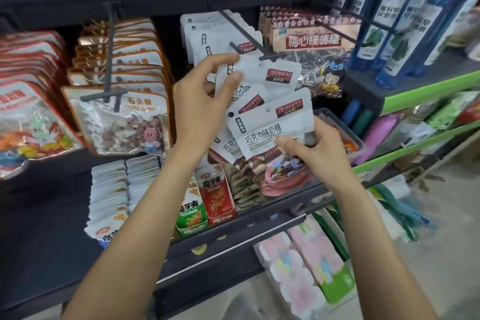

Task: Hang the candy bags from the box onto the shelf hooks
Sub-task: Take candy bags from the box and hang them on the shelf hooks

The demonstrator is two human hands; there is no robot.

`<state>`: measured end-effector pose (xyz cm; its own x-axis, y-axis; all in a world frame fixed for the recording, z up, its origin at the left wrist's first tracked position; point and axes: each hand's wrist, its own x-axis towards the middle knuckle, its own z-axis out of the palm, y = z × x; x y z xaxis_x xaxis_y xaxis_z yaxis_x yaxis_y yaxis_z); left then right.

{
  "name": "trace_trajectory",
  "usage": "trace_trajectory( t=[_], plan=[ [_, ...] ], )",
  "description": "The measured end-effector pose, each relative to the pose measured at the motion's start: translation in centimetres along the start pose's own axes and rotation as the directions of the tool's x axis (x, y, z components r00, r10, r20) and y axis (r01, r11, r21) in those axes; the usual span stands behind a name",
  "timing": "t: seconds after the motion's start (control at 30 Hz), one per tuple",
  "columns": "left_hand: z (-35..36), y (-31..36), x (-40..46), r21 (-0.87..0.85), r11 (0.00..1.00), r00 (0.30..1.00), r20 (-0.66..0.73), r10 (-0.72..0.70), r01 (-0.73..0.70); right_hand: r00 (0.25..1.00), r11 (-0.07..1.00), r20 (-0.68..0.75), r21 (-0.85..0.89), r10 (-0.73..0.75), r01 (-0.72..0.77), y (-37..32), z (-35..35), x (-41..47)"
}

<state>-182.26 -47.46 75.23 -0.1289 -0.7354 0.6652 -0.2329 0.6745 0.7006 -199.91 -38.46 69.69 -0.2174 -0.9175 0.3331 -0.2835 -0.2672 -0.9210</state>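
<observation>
Fingers (235, 76) of the left hand (201, 109) pinching the top corner of a white foil candy bag with a red-and-black label (255, 76), thumb across its front, lifting it level with the tip of the dark grey metal shelf hook (242, 34) so the punched hole can presumably meet the prong. Held high and near the hook's front end, right at the front of the row of matching white bags (205, 34) already hanging there. Right hand (315, 149) gripping a fanned bunch of the same white candy bags (270, 130) by their lower halves, thumb over the front one, kept low and just beside the raised bag, likely as a ready supply for feeding one at a time. Clear plastic box (337, 122) partly hidden behind that bunch, resting toward the right end of the black shelf (233, 236). Whether the raised bag's hole has caught the hook: cannot tell, the corner covers it. Stone-candy bags with orange borders (122, 122) hanging on the neighbouring hook to the left, plum lollipop bags (314, 41) to the right.
</observation>
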Motion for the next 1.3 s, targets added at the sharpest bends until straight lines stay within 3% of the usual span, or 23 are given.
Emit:
trace_trajectory(
  t=[0.33, 0.5, 0.6, 0.83, 0.93, 1.03, 1.3],
  plan=[
    [0.5, -1.7, 0.4, 0.106, 0.994, 0.998, -0.058, -0.029, 0.035, 0.997, 1.000, 0.070, 0.011, -0.021, 0.020, 0.9, 0.2, 0.7],
    [1.3, -4.3, 2.4, 0.334, 0.941, 0.990, -0.104, 0.093, -0.053, 1.000, 0.999, 0.016, -0.052, -0.009, 0.010, 1.7, 1.3, 2.5],
    [2.2, -5.2, 3.0, 0.427, 0.903, 0.993, -0.079, 0.084, -0.043, 0.999, 0.998, -0.045, -0.065, -0.016, 0.013, 2.0, 1.5, 2.8],
    [1.7, -3.1, 0.8, 0.157, 0.981, 0.991, -0.093, -0.096, 0.110, 0.989, 0.998, -0.139, 0.044, -0.043, 0.050, 1.2, -1.4, 0.7],
    [1.0, -0.2, -1.6, 0.019, 0.998, 0.994, -0.092, -0.052, 0.054, 0.979, 0.990, -0.198, 0.126, -0.043, 0.069, 0.4, -2.4, 0.6],
    [0.6, 1.9, -2.7, -0.132, 0.991, 1.000, 0.007, -0.027, 0.028, 0.977, 0.982, -0.200, 0.154, -0.076, 0.108, -0.7, -2.6, 1.3],
    [1.2, 1.3, -1.5, -0.092, 0.995, 0.998, -0.043, -0.044, 0.040, 0.972, 0.980, -0.224, 0.165, -0.069, 0.107, -1.2, -2.2, 3.4]
  ],
)
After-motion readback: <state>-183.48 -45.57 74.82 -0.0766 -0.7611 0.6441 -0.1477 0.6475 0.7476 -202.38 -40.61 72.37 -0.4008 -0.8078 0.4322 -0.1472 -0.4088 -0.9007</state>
